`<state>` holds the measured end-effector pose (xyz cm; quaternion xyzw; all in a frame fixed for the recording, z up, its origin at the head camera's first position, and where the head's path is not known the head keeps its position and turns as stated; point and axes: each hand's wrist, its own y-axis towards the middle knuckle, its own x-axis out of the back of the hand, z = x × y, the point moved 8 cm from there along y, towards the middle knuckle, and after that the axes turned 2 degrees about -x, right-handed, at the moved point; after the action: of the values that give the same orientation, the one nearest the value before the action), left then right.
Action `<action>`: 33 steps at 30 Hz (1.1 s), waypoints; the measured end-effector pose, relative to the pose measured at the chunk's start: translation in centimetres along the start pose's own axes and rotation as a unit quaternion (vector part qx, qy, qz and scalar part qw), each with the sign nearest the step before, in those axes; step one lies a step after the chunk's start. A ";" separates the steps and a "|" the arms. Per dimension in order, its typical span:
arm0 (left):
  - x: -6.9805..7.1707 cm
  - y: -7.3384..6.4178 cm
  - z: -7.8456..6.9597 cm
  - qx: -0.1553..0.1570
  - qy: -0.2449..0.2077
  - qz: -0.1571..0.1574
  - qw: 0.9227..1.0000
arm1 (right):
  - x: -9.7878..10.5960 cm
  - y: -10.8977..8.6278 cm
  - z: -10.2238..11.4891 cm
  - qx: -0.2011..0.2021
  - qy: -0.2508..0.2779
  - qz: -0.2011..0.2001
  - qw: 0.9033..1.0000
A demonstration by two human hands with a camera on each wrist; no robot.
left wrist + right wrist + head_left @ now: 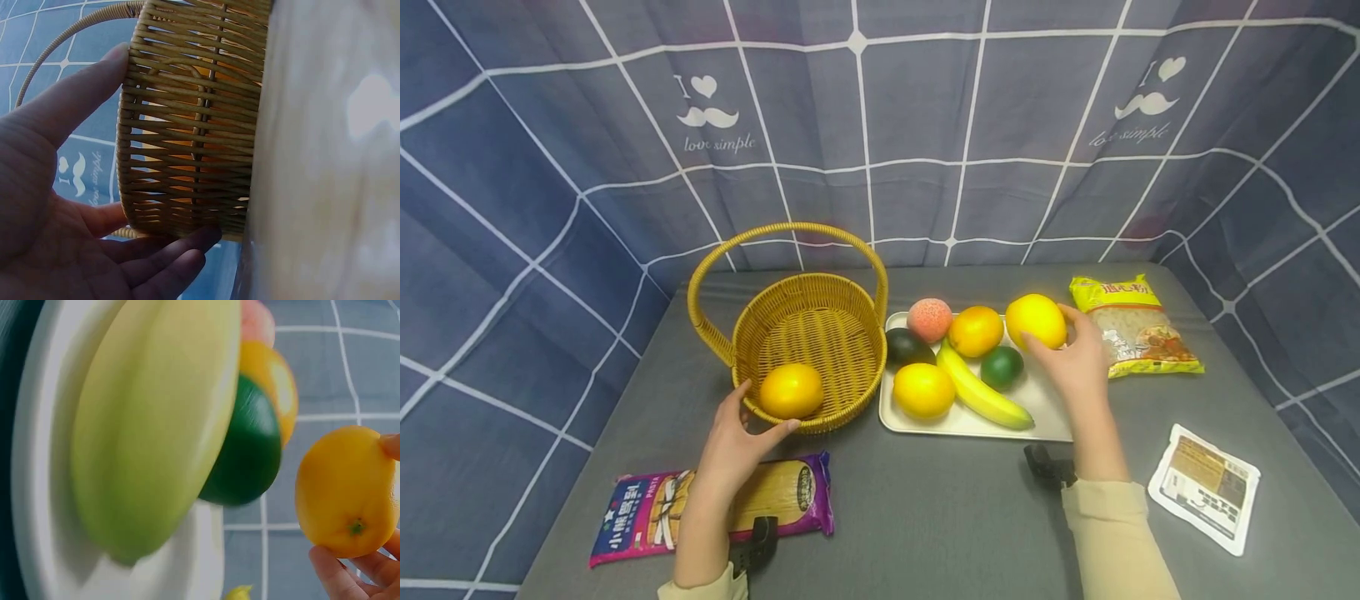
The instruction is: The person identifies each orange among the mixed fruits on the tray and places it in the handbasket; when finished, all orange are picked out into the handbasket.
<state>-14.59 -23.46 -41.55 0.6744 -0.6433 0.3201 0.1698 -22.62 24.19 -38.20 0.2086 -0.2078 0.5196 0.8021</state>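
Observation:
My right hand (pixel 1078 354) pinches a yellow-orange orange (pixel 1036 322) between thumb and fingers over the tray's back right corner. In the right wrist view, the orange's (pixel 347 494) small green stem end shows, with fingertips at its edge. My left hand (pixel 739 437) rests against the near side of a wicker basket (pixel 865 392), thumb and fingers spread along its rim and outer wall. Another orange (pixel 792 391) lies inside the basket, near that hand. The left wrist view shows the thumb straight, its tip at the basket's rim (pixel 125 119), other fingers lower along the weave.
A white tray (pixel 850 429) holds a peach (pixel 929 320), a banana (pixel 985 398), two more oranges (pixel 924 391) and two dark green fruits (pixel 1002 367). Around it lie a yellow macaroni bag (pixel 1138 325), a white packet (pixel 1206 487) and a pasta pack (pixel 782 492) under my left forearm.

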 end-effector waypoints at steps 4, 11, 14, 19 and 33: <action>0.0 0.0 0.1 0.000 0.002 0.000 1.000 | -0.7 -0.8 1.8 0.009 0.009 0.013 1.000; -0.1 0.0 0.1 0.000 0.002 -0.001 1.000 | -2.2 -2.1 4.8 0.039 0.052 0.042 0.997; 0.0 0.1 0.1 0.000 0.005 -0.001 1.000 | -3.1 -2.5 5.9 0.056 0.078 0.059 0.994; -0.1 0.1 0.2 0.001 0.010 -0.001 1.000 | -4.7 -3.2 7.6 0.078 0.095 0.085 0.989; -0.1 0.1 0.2 -0.001 0.006 -0.002 1.000 | -9.2 -5.6 12.1 0.119 0.109 0.158 0.974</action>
<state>-14.68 -23.52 -41.74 0.6738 -0.6411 0.3231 0.1748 -22.37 8.55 -33.93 0.2094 -0.0865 0.6803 0.6970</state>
